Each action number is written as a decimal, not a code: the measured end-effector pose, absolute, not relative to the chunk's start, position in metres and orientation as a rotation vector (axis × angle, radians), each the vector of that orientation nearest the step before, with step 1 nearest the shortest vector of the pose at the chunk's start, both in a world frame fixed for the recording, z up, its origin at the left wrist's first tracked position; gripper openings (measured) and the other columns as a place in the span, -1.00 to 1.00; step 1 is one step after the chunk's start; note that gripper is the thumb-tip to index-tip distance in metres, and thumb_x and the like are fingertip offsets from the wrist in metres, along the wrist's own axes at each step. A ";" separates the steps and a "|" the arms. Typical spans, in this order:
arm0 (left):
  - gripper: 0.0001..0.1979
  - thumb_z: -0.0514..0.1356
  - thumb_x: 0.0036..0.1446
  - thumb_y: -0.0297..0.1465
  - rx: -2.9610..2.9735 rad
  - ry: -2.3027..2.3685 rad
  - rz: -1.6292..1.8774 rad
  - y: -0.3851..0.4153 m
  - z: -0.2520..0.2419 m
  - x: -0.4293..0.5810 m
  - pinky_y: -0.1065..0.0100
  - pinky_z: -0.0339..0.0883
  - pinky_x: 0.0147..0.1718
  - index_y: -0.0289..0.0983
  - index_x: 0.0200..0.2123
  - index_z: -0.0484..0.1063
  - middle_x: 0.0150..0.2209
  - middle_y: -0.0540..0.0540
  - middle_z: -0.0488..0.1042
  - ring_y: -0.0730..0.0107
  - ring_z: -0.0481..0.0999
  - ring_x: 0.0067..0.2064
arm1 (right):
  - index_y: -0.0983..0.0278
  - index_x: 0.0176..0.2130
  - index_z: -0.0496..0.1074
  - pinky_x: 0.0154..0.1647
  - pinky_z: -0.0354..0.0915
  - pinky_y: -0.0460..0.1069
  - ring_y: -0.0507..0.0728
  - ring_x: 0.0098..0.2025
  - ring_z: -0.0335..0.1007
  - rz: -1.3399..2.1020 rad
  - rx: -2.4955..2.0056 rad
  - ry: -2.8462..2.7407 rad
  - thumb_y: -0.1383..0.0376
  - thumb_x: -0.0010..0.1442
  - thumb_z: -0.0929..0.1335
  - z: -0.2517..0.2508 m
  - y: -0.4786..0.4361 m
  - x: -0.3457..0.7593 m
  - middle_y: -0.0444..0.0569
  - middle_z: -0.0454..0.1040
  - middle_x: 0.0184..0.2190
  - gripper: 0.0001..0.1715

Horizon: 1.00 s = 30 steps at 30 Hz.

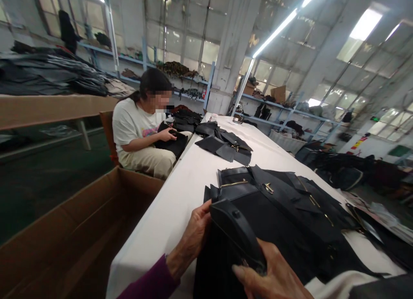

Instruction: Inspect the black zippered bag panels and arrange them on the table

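Note:
With fingers pinched together, my left hand (193,232) grips the edge of a black fabric piece (214,251) at the table's near side. My right hand (271,273) is wrapped round a long, curved black tool (237,228) with a small round knob on its side; its exact kind I cannot make out. The tool's far end lies close beside my left fingertips, over the fabric. Just beyond both hands is a spread pile of black bag panels (284,204) with gold zips and metal fittings. Part of the held fabric is hidden under the tool and my right hand.
A white-topped table (174,213) runs away from me, with more black panels (226,144) farther along. At its left stands an open cardboard box (80,221). Behind it a seated person (142,131) handles black material. Shelves (284,112) line the wall.

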<state>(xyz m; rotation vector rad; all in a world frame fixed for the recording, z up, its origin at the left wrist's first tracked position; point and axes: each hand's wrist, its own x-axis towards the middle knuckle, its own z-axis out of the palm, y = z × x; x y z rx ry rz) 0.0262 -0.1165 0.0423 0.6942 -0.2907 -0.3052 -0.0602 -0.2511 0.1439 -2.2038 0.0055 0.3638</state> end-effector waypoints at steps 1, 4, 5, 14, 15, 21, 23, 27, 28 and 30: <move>-0.61 0.19 0.06 -0.45 0.684 -0.287 -0.309 -0.114 0.041 0.022 0.32 0.35 -0.25 -0.26 0.01 0.37 -0.15 -0.17 0.51 0.21 0.50 -0.20 | 0.28 -0.49 0.31 -0.62 0.15 -0.17 -0.03 -0.62 0.25 0.395 -2.182 -0.003 0.31 0.03 0.31 0.143 -0.246 -0.057 -0.26 0.27 -0.68 -0.90; -0.62 0.20 0.06 -0.44 0.661 -0.273 -0.308 -0.109 0.036 0.012 0.33 0.34 -0.22 -0.25 0.00 0.39 -0.13 -0.15 0.50 0.21 0.49 -0.17 | 0.29 -0.49 0.27 -0.64 0.17 -0.17 -0.05 -0.68 0.23 0.359 -2.164 -0.041 0.29 0.09 0.29 0.141 -0.237 -0.048 -0.27 0.28 -0.73 -0.85; -0.62 0.20 0.06 -0.43 0.658 -0.262 -0.309 -0.108 0.033 0.009 0.32 0.34 -0.21 -0.24 0.00 0.39 -0.13 -0.15 0.50 0.21 0.49 -0.17 | 0.28 -0.49 0.26 -0.64 0.18 -0.16 -0.04 -0.69 0.24 0.318 -2.180 -0.049 0.27 0.10 0.29 0.142 -0.237 -0.046 -0.26 0.29 -0.74 -0.82; -0.57 0.19 0.06 -0.39 0.654 -0.202 -0.240 -0.098 0.017 0.005 0.29 0.32 -0.15 -0.28 0.04 0.36 -0.13 -0.17 0.50 0.19 0.48 -0.14 | 0.26 -0.48 0.33 -0.56 0.25 -0.13 0.03 -0.61 0.34 0.296 -2.354 0.114 0.14 0.10 0.32 0.159 -0.247 -0.069 -0.21 0.37 -0.70 -0.74; -0.57 0.19 0.07 -0.40 0.653 -0.207 -0.244 -0.097 0.017 0.005 0.29 0.32 -0.15 -0.29 0.04 0.35 -0.13 -0.17 0.50 0.19 0.47 -0.13 | 0.26 -0.46 0.33 -0.57 0.24 -0.14 0.03 -0.62 0.33 0.326 -2.348 0.129 0.15 0.09 0.32 0.156 -0.246 -0.074 -0.22 0.36 -0.71 -0.77; -0.57 0.18 0.08 -0.39 0.691 -0.202 -0.240 -0.103 0.018 -0.002 0.30 0.32 -0.15 -0.26 0.05 0.34 -0.10 -0.15 0.49 0.19 0.46 -0.11 | 0.30 -0.44 0.29 -0.64 0.17 -0.16 -0.02 -0.66 0.25 0.442 -2.233 0.002 0.22 0.09 0.31 0.124 -0.240 -0.077 -0.25 0.30 -0.71 -0.81; -0.57 0.18 0.08 -0.38 0.731 -0.191 -0.228 -0.107 0.016 -0.007 0.29 0.31 -0.14 -0.26 0.06 0.34 -0.11 -0.16 0.49 0.18 0.46 -0.11 | 0.30 -0.45 0.28 -0.64 0.18 -0.16 -0.02 -0.67 0.26 0.395 -2.191 -0.037 0.25 0.11 0.31 0.118 -0.238 -0.067 -0.25 0.30 -0.71 -0.83; -0.55 0.17 0.08 -0.35 0.852 -0.183 -0.230 -0.110 0.007 -0.014 0.28 0.31 -0.16 -0.25 0.08 0.31 -0.17 -0.15 0.51 0.20 0.47 -0.16 | 0.29 -0.48 0.28 -0.64 0.20 -0.15 -0.02 -0.67 0.26 0.301 -2.156 -0.078 0.25 0.12 0.30 0.123 -0.242 -0.049 -0.24 0.31 -0.71 -0.81; -0.54 0.17 0.07 -0.35 0.913 -0.180 -0.230 -0.109 0.004 -0.012 0.28 0.31 -0.17 -0.26 0.07 0.32 -0.20 -0.14 0.52 0.20 0.48 -0.18 | 0.29 -0.49 0.28 -0.64 0.21 -0.15 -0.02 -0.68 0.26 0.286 -2.148 -0.078 0.24 0.12 0.30 0.126 -0.245 -0.048 -0.23 0.31 -0.71 -0.79; -0.55 0.18 0.03 -0.35 1.129 -0.175 -0.214 -0.102 0.000 -0.002 0.28 0.32 -0.22 -0.27 0.03 0.36 -0.29 -0.10 0.52 0.21 0.48 -0.25 | 0.28 -0.52 0.28 -0.63 0.22 -0.15 -0.02 -0.67 0.26 0.269 -2.141 -0.056 0.24 0.12 0.30 0.132 -0.255 -0.053 -0.23 0.32 -0.72 -0.77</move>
